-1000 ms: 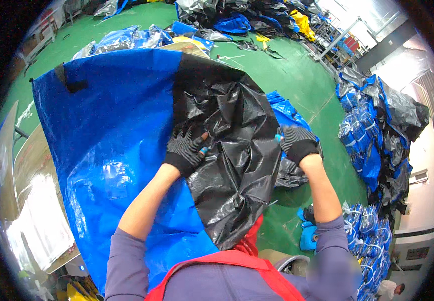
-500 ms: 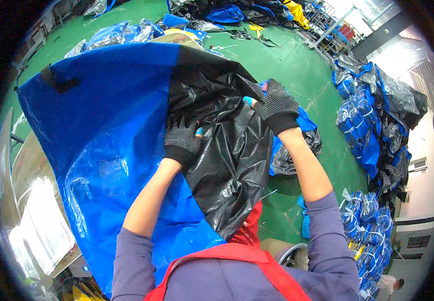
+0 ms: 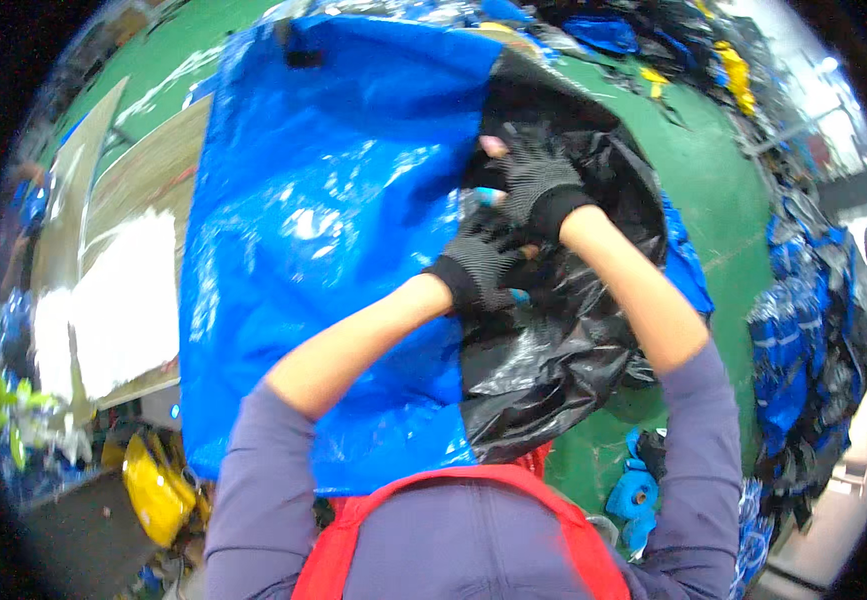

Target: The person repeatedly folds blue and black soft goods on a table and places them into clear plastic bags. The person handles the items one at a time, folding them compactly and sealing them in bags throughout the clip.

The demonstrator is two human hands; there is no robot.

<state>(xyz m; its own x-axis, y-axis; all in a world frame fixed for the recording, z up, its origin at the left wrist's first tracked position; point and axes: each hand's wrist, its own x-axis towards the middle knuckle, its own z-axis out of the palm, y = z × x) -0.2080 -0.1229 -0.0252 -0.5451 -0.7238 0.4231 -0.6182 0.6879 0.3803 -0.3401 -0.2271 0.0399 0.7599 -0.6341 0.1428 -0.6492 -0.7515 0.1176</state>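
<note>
A large sheet, blue [image 3: 323,250] on its left part and black [image 3: 543,350] on its right, spreads in front of me. The shiny black part is wrinkled; a dark strap [image 3: 300,45] sits near the blue part's far edge. My left hand [image 3: 481,262], in a dark knit glove with bare fingertips, lies on the black part by the seam, fingers apart. Just beyond it and to the right, my right hand [image 3: 541,182] rests on the black part, thumb and index finger spread along the seam. Blue tape wraps both thumbs. Some motion blur softens the fingers.
A wooden-topped table [image 3: 148,165] with a white sheet [image 3: 128,300] stands at left. A yellow bundle [image 3: 153,490] lies lower left. Blue tape rolls [image 3: 635,495] sit at lower right. Blue and black bundles [image 3: 798,330] are piled along the right of the green floor [image 3: 723,240].
My right hand has let go of the sheet's right edge and moved left beside my left hand. The sheet has turned and flattened, and the view has shifted left.
</note>
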